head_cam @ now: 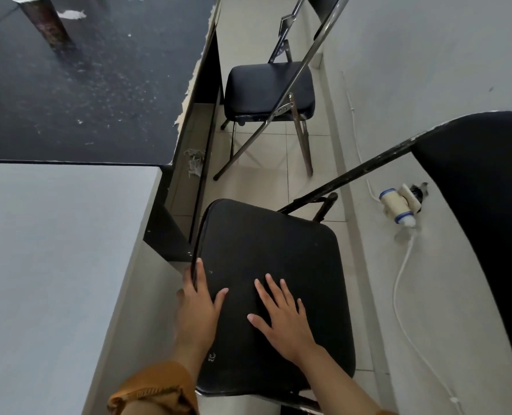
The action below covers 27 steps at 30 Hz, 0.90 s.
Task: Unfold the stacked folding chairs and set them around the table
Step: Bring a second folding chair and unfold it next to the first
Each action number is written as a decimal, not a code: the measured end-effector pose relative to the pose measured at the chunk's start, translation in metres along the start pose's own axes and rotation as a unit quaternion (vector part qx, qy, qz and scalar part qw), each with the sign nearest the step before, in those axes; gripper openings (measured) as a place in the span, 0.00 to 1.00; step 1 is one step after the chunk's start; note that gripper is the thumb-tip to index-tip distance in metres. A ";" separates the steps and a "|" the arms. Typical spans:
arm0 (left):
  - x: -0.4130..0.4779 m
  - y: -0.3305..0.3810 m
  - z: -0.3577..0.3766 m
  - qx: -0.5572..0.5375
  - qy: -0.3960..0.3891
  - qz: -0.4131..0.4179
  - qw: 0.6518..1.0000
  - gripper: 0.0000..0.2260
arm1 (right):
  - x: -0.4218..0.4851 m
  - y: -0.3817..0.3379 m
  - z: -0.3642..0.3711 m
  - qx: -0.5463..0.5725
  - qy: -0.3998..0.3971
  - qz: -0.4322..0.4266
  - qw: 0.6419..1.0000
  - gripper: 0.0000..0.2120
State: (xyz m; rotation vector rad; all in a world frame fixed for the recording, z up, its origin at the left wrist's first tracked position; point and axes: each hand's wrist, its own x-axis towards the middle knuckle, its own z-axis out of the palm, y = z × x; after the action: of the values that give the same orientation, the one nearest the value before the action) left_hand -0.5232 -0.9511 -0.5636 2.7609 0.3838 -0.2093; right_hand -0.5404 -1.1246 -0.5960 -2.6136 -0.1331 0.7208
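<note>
A black folding chair stands right below me, its padded seat [278,250] lying flat and its dark backrest [488,205] rising at the right. My left hand [196,310] curls over the seat's left edge and grips it. My right hand [281,316] lies flat on the seat with fingers spread. A second unfolded black chair [266,88] stands further ahead, next to the table. The table [68,100] fills the left side, with a worn dark top and a grey section nearer me.
A white wall runs along the right, carrying a socket with a white plug [398,205] and a cable hanging down. Crumpled litter [194,161] lies on the tiled floor under the table edge. A rusty pole [48,22] stands on the table top.
</note>
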 end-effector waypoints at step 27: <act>0.018 -0.030 0.029 0.205 0.003 0.001 0.979 0.34 | 0.044 0.076 0.004 0.017 -0.030 0.150 0.988 0.32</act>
State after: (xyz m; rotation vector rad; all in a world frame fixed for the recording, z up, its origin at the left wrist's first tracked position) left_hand -0.5177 -0.9305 -0.6035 3.1660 0.3728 -0.3112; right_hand -0.5064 -1.1831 -0.6517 -2.6088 0.2593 0.8931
